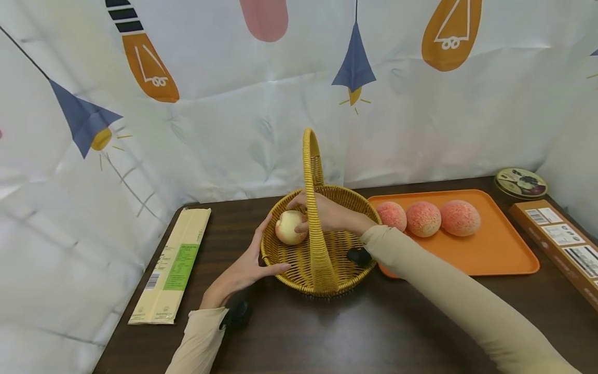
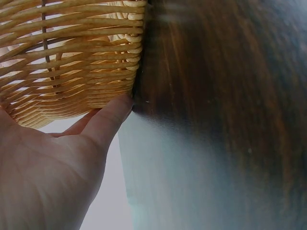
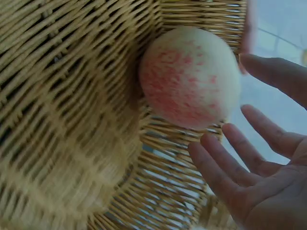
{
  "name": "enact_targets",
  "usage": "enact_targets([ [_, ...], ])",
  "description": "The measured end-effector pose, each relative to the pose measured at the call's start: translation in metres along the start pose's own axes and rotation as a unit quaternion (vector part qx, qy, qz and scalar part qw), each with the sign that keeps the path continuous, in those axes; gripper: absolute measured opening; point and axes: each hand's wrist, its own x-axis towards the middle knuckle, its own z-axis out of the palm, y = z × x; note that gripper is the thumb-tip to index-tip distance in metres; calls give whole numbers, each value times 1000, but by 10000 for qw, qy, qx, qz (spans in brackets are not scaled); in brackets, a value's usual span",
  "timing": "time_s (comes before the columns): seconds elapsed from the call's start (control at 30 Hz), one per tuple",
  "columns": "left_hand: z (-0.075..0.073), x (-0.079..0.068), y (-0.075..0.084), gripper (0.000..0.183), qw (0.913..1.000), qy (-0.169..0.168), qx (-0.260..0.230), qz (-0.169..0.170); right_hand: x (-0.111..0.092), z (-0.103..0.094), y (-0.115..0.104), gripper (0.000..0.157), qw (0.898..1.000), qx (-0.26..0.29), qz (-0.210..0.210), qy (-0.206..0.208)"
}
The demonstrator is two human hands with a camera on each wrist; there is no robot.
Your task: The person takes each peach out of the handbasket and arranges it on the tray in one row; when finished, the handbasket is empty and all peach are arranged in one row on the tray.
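A pale peach (image 1: pixel 290 227) with a pink blush, seen best in the right wrist view (image 3: pixel 189 77), lies at the left inside a woven basket (image 1: pixel 347 262) with a tall handle. My right hand (image 1: pixel 322 212) reaches under the handle, its fingers spread beside the peach; the right wrist view shows a gap between most fingertips and the fruit. My left hand (image 1: pixel 249 265) touches the basket's outer left side, with thumb and fingers stretched apart and fairly straight. In the left wrist view, fingertips (image 2: pixel 120 106) press against the wicker.
An orange tray (image 1: pixel 506 254) at the right bears three pink peaches (image 1: pixel 422 219). Behind it stands a round tin (image 1: pixel 520 183), and a long brown box (image 1: pixel 560 246) lies at the right edge. A flat cream packet (image 1: pixel 170 267) lies at the left.
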Motion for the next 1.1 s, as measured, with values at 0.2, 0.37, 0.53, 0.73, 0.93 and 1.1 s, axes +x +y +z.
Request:
enact_targets([
  [0.2,1,1,0,115,9999,-24,-59,87,4,11,8,54,9996,-181,-196,-61],
  [0.37,1,1,0,115,9999,-18,-97,61,8,20,7,56,9991,319,-51,-268],
  [0.53,0,0,0,114,9999,-28,-159,32,10,26,3,59,9981,443,-5,-424],
  [0.73,0,-4,-3,116,9999,-16,-124,-27,12,28,1,61,9958,707,-62,-575],
  [0.93,2,-4,-3,117,9999,25,-120,-29,4,4,-1,54,9951,-152,-138,-964],
  [1.1,2,1,-2,118,9999,74,-74,51,-6,-24,-10,34,9825,-1317,484,-1225],
])
